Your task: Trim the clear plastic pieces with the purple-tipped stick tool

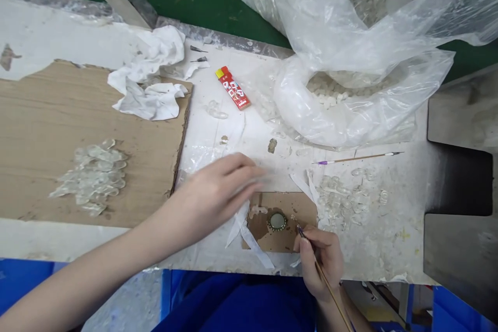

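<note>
My right hand (322, 259) pinches a thin wooden brush (330, 288) with its tip down beside a small round bottle-cap dish (277, 221). The dish rests on a brown cardboard scrap (268, 236) near the table's front edge. My left hand (218, 192) reaches across the table above and to the left of the scrap. Its fingers are stretched out and blurred by motion, with nothing visible in them. A heap of clear plastic pieces (342, 202) lies just right of the scrap.
A large cardboard sheet (46, 124) at left carries another heap of clear pieces (93, 176) and crumpled white cloth (150, 75). A red glue tube (232, 88), a second brush (358, 157) and a big plastic bag (361, 62) of pieces lie further back.
</note>
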`<state>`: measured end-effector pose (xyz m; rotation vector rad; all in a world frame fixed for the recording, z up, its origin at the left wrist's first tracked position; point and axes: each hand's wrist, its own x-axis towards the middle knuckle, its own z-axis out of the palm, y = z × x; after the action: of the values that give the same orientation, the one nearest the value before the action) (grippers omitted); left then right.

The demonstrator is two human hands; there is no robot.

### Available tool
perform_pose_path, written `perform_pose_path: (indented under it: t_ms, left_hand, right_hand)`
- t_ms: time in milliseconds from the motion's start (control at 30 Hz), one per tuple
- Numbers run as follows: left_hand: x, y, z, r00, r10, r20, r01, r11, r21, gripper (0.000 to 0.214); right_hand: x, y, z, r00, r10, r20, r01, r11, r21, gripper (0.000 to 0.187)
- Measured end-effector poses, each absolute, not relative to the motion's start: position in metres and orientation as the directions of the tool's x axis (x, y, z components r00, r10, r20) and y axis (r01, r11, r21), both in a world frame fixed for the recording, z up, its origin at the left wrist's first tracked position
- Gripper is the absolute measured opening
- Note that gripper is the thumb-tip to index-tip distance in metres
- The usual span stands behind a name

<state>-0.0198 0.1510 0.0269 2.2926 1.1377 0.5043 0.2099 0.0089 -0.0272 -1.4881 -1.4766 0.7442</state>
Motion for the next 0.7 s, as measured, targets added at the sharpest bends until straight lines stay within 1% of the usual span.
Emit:
perform_pose_path:
  t_ms: [67, 133, 200, 333, 433, 533, 633, 700]
  left_hand:
    - [-0.015, 0.149, 0.030, 0.676, 0.736, 0.038, 0.563, -0.549, 0.618, 0.022]
    - [-0.013, 0.145, 0.032, 0.737, 0.675, -0.033, 0.557, -0.578, 0.597, 0.017]
    - [-0.013, 0.139, 0.031, 0.781, 0.621, -0.067, 0.530, -0.602, 0.597, 0.015]
    - [-0.013, 0.130, 0.023, 0.815, 0.571, -0.103, 0.498, -0.598, 0.627, 0.029]
    - [-0.013, 0.125, 0.016, 0.778, 0.618, -0.111, 0.541, -0.570, 0.619, 0.035]
    - [-0.015, 0.120, 0.010, 0.741, 0.662, -0.110, 0.578, -0.546, 0.607, 0.039]
    - [-0.019, 0.112, 0.004, 0.707, 0.703, -0.077, 0.590, -0.527, 0.612, 0.045]
    - [-0.021, 0.108, 0.001, 0.667, 0.743, -0.053, 0.597, -0.491, 0.635, 0.046]
  right_hand:
    - [0.210, 0.006, -0.028, 0.141, 0.978, 0.157, 0.453, 0.077, -0.888, 0.003]
    - [0.210, 0.003, -0.028, 0.169, 0.976, 0.134, 0.451, 0.045, -0.892, 0.002]
    - [0.210, 0.002, -0.028, 0.182, 0.977, 0.113, 0.448, 0.020, -0.894, 0.003]
    - [0.210, 0.005, -0.024, 0.146, 0.983, 0.108, 0.466, 0.028, -0.884, 0.008]
    - [0.209, 0.013, -0.018, 0.074, 0.990, 0.123, 0.491, 0.071, -0.868, 0.010]
    - [0.204, 0.022, -0.014, 0.015, 0.986, 0.167, 0.521, 0.135, -0.843, 0.018]
    - [0.199, 0.030, -0.012, -0.038, 0.975, 0.219, 0.553, 0.203, -0.808, 0.019]
    - [0.197, 0.033, -0.012, -0.065, 0.967, 0.248, 0.565, 0.241, -0.789, 0.018]
